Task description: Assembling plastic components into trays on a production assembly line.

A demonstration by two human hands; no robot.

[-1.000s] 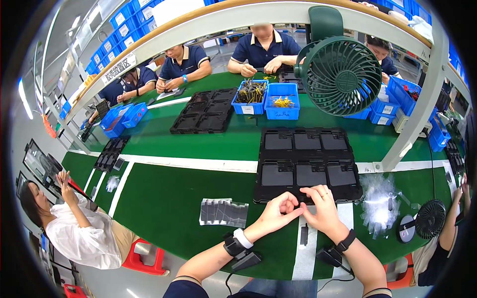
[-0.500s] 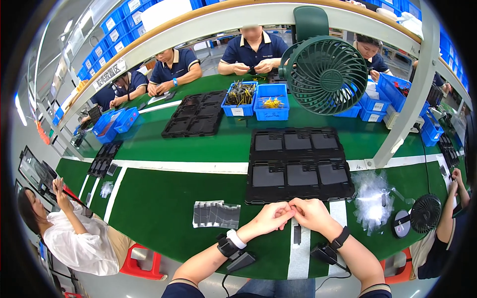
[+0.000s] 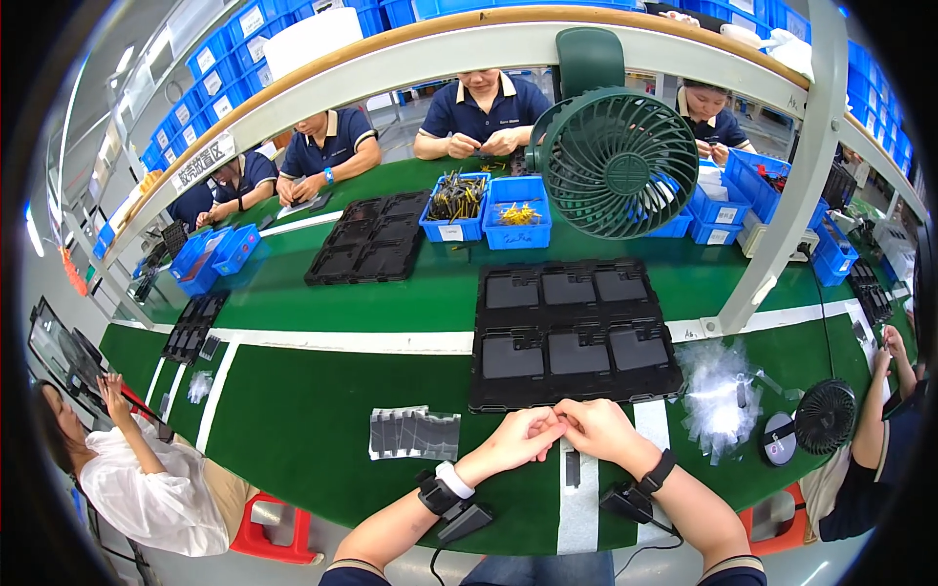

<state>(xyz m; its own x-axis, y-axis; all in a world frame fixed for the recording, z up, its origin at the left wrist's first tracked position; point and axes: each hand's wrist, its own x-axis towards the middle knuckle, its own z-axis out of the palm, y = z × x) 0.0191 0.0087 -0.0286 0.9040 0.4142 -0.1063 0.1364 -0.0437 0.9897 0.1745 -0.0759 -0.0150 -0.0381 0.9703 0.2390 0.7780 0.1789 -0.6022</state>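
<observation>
My left hand point(image 3: 523, 434) and my right hand point(image 3: 600, 431) meet fingertip to fingertip just in front of a black tray point(image 3: 575, 315). Both are closed in a pinch; anything between the fingers is too small or hidden to make out. Dark flat rectangular pieces sit in the tray's compartments. Below my fingers, a small dark strip point(image 3: 573, 469) lies on a white tape line point(image 3: 577, 523). Left of my left hand rests an overlapping row of grey-black film pieces point(image 3: 415, 434). A heap of clear film scraps point(image 3: 721, 400) lies beyond my right hand.
A green fan point(image 3: 625, 176) hangs from the shelf frame ahead. Blue bins point(image 3: 518, 236) with yellow and black parts stand across the green table point(image 3: 293, 391). A small black fan point(image 3: 826, 417) stands at right. Several co-workers sit around; a metal post point(image 3: 789, 186) rises right.
The whole view has shifted slightly, so the table things sit a little further left and lower in it. My hands stay pinched together in front of the tray.
</observation>
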